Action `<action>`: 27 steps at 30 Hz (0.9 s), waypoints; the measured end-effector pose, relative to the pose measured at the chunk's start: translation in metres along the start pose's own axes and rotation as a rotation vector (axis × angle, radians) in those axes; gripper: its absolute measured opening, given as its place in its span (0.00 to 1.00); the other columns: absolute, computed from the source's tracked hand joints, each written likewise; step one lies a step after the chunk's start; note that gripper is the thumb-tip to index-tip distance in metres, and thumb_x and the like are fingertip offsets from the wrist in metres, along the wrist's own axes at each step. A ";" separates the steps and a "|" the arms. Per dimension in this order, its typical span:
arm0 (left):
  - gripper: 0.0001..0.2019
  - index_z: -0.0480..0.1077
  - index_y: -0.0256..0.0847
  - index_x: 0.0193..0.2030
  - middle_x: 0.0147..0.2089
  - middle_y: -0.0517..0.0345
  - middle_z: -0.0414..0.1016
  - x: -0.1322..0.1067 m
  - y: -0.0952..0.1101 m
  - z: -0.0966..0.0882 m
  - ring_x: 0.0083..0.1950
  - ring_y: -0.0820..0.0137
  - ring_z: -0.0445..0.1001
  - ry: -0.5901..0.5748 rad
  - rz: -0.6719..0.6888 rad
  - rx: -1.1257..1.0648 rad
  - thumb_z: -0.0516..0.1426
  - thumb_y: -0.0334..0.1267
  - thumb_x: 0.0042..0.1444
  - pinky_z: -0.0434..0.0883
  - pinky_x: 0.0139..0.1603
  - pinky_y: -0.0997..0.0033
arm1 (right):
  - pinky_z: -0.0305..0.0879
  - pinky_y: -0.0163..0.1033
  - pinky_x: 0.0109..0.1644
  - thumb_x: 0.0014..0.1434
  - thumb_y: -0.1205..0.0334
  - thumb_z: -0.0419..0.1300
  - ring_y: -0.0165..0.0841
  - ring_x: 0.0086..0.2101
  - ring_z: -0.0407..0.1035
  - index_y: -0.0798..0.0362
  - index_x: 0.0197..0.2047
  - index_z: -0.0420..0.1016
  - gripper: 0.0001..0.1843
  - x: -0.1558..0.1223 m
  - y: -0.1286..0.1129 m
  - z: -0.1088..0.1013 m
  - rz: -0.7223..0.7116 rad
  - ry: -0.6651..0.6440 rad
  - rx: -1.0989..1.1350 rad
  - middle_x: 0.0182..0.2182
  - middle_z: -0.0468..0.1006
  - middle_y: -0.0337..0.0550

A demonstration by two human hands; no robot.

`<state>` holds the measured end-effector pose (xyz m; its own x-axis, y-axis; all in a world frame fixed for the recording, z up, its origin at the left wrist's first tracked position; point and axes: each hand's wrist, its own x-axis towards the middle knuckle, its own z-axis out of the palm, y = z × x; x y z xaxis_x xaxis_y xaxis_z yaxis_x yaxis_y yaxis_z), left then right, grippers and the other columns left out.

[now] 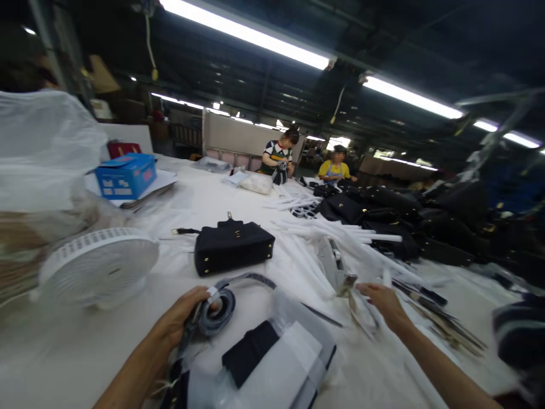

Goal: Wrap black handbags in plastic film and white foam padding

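Note:
My left hand (187,312) is closed around a coiled dark strap (223,312) with clear wrapping on it; a small white piece shows at the fingertips. My right hand (383,301) has its fingers pinched at the front end of a white tape dispenser (333,261); what is between them is too blurred to make out. Between my arms lies a bag in clear plastic (281,369), with white sheet material and a black piece showing. Beyond the strap, a black handbag (234,247) with gold studs rests on the white table covering.
A white fan (100,264) and a blue box (125,176) stand at the left. White tubes (306,227) lie right of the handbag, with piled black bags (404,210) behind. Thin tools and strips (443,318) lie beyond my right arm. Two people work across the table.

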<state>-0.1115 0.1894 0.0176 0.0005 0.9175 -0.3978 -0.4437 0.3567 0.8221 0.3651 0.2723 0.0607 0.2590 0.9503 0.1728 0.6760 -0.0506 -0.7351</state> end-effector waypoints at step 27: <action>0.14 0.61 0.42 0.35 0.24 0.59 0.73 -0.003 -0.013 0.017 0.25 0.69 0.71 0.168 0.287 0.119 0.59 0.35 0.41 0.64 0.27 0.73 | 0.62 0.35 0.24 0.43 0.55 0.69 0.31 0.20 0.70 0.52 0.31 0.63 0.19 -0.115 -0.202 0.223 -0.040 -0.833 0.559 0.20 0.78 0.39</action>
<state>-0.0901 0.1851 0.0146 -0.2610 0.9450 -0.1971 -0.2970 0.1157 0.9478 0.0451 0.2421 0.0436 -0.4673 0.8709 -0.1524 0.1973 -0.0654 -0.9782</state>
